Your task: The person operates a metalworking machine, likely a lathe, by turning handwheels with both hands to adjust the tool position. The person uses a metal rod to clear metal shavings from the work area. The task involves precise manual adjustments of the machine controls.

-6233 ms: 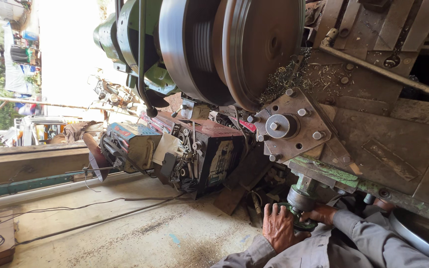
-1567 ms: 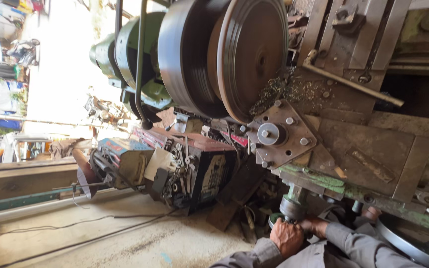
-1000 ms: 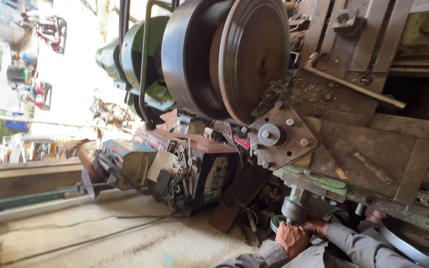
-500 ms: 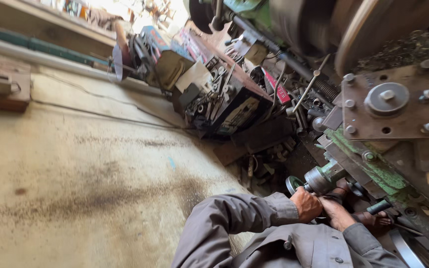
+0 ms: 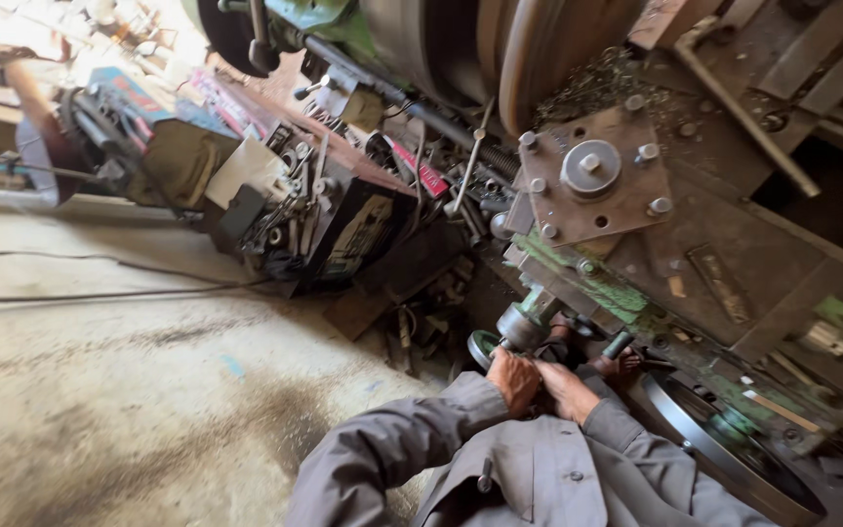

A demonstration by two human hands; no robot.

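A cluttered toolbox [image 5: 314, 220] sits left; the bolted plate [image 5: 592, 176] overhangs. My left hand [image 5: 514, 379] and right hand [image 5: 566, 390] curl on the grey handwheel hub [image 5: 522, 326], seemingly gripping.

A dull grey metal knob [image 5: 522, 325] is gripped; the bolted plate [image 5: 592, 176] is rusted steel, the floor [image 5: 100, 390] rough stained concrete, the sleeves [image 5: 382, 459] matt cloth.
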